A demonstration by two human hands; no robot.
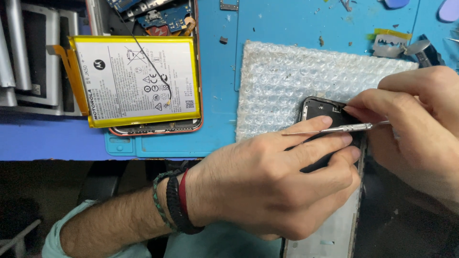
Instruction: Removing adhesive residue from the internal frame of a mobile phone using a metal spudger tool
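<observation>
Here, label by label:
Phone frame point(330, 229): one, long axis running near to far, top end resting on the bubble wrap point(287, 81), lower end overhanging the mat edge.
Left hand point(272, 186): fingers clamped over the frame.
Right hand point(420, 129): pinched on one thin metal tool point(334, 129), tip pointing left.
Battery point(138, 79): one, well apart, left.
Open room: blue mat point(217, 95) between.

Your left hand point(272, 186) comes in from the lower left of the frame, forearm bare below a pushed-up sleeve, wrist wrapped in braided and red bands. Its fingers point(325, 143) lie curled and stacked, pointing toward the right, thumb tucked beneath. Your right hand point(416, 129) enters from the right edge, fingertips pinched together at centre right; its lower fingers are probably curled under, though the frame edge cuts them off.
</observation>
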